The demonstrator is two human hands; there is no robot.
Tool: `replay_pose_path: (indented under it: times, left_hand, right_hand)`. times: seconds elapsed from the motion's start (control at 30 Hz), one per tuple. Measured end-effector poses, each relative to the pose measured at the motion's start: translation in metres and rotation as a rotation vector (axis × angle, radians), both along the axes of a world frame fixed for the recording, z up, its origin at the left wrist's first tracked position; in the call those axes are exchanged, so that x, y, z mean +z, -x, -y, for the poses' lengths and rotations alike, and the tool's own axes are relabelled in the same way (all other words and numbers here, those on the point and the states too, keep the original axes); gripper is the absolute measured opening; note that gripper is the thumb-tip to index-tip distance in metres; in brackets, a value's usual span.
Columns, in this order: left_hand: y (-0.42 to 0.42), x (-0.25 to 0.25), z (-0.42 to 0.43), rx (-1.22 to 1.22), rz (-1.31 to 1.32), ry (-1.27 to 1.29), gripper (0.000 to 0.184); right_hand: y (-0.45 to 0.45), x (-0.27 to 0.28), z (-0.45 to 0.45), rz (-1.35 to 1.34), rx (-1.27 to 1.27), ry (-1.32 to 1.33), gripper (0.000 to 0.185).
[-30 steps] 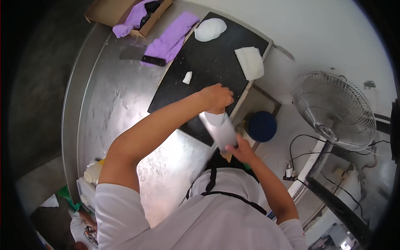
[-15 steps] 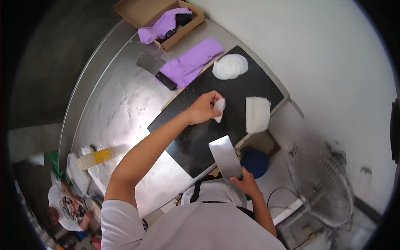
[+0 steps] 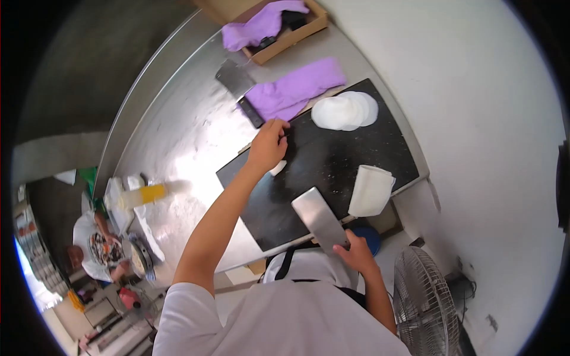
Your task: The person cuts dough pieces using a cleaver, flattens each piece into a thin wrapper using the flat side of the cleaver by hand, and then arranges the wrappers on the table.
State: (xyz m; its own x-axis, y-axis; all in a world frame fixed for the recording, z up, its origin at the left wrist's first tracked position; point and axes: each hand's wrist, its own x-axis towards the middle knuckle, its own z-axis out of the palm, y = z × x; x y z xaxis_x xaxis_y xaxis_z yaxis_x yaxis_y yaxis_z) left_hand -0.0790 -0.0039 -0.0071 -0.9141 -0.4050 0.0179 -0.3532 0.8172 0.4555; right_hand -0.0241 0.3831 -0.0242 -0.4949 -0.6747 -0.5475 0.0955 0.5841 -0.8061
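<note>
My left hand (image 3: 270,144), its fingers loosely bent and apart, hovers by the left edge of a black board (image 3: 317,157). No object shows between its fingers. Close beneath it, a small white piece (image 3: 278,168) lies on the board, partly covered by the hand. My right hand (image 3: 355,251) grips a broad metal blade (image 3: 319,217) at its lower end, over the board's near edge. Thin white rounds (image 3: 345,111) overlap at the board's far end. To the right, a folded white cloth (image 3: 371,191) rests across the board's edge.
Beyond the board lie a purple cloth (image 3: 297,89), a cleaver (image 3: 236,79) with a black handle, and a cardboard box (image 3: 291,40). A fan (image 3: 424,302) and blue lid (image 3: 369,238) are at right. At left are a yellow bottle (image 3: 142,196) and another person (image 3: 92,246).
The view has shifted. My left hand held a thin white piece half a second ago; now none shows in it, and the hand is nearer the board's left edge. The far rounds look more spread.
</note>
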Motion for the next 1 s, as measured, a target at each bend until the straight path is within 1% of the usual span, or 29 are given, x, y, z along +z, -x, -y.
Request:
replay_pose_path:
  times: [0.03,0.07,0.1,0.13,0.17,0.2,0.27,0.3,0.37,0.43,0.5,0.6,0.63,0.67,0.73,0.8,0.87,0.9,0.93,0.97,1.0]
  left_hand:
    - [-0.026,-0.004,0.008,-0.003,0.013,-0.233,0.039]
    - [-0.05,-0.009,0.013,-0.008,0.017,-0.465,0.035]
    - [-0.073,-0.013,0.013,0.012,0.016,-0.462,0.035]
    - [-0.092,-0.016,0.011,-0.045,-0.02,-0.414,0.032]
    - [-0.106,-0.017,0.009,-0.103,-0.056,-0.369,0.029]
    - [-0.114,-0.016,0.004,-0.092,-0.064,-0.371,0.029]
    - [-0.118,-0.017,-0.006,-0.136,-0.22,-0.213,0.029]
    - [-0.119,-0.02,-0.004,-0.137,-0.204,-0.212,0.029]
    - [-0.12,-0.037,0.002,-0.152,-0.243,-0.195,0.031]
    - [-0.117,-0.041,0.008,-0.168,-0.279,-0.183,0.032]
    - [-0.116,-0.045,0.014,-0.263,-0.202,-0.147,0.028]
    - [-0.112,-0.043,0.01,-0.217,-0.261,-0.131,0.025]
    - [-0.113,-0.047,0.013,-0.29,-0.258,-0.015,0.024]
    - [-0.114,-0.049,0.01,-0.292,-0.27,-0.017,0.024]
    - [-0.116,-0.048,0.005,-0.139,-0.418,-0.152,0.022]
    - [-0.134,-0.045,0.005,-0.12,-0.404,-0.209,0.022]
    - [-0.153,-0.033,0.006,-0.086,-0.394,-0.258,0.023]
    - [-0.172,-0.019,0.003,0.012,-0.337,-0.379,0.023]
    - [-0.191,-0.012,0.0,0.102,-0.266,-0.499,0.024]
    - [-0.204,-0.018,-0.009,0.126,-0.304,-0.623,0.025]
    - [-0.211,-0.022,-0.018,0.039,-0.307,-0.68,0.027]
  right_hand:
    - [0.003,0.005,0.004,-0.029,-0.035,0.067,0.043]
    - [0.005,0.007,0.01,-0.021,-0.009,0.071,0.043]
    - [0.006,0.008,0.019,-0.118,-0.048,0.071,0.041]
    - [0.01,0.01,0.029,-0.223,-0.093,0.073,0.038]
    - [0.017,0.018,0.044,-0.262,-0.076,0.118,0.036]
    - [0.022,0.024,0.057,-0.267,-0.063,0.117,0.036]
    - [0.034,0.037,0.085,-0.421,-0.026,0.077,0.032]
    - [0.041,0.046,0.098,-0.432,0.039,0.01,0.029]
    - [0.046,0.051,0.115,-0.504,0.088,-0.025,0.027]
    - [0.043,0.061,0.127,-0.573,0.135,-0.065,0.026]
    - [0.036,0.071,0.136,-0.611,0.2,-0.235,0.024]
    - [0.015,0.062,0.149,-0.636,0.23,-0.308,0.022]
    - [0.008,0.054,0.157,-0.646,0.231,-0.313,0.022]
    - [0.001,0.043,0.164,-0.679,0.207,-0.318,0.022]
    - [-0.016,0.043,0.178,-0.73,0.168,-0.326,0.022]
    - [-0.031,0.049,0.186,-0.747,0.113,-0.296,0.025]
    - [-0.059,0.051,0.169,-0.715,0.053,-0.219,0.029]
    - [-0.072,0.044,0.15,-0.664,-0.002,-0.147,0.034]
    - [-0.087,0.047,0.134,-0.68,-0.051,-0.121,0.036]
    - [-0.104,0.049,0.114,-0.688,-0.104,-0.098,0.038]
    - [-0.116,0.043,0.091,-0.558,-0.176,-0.137,0.042]
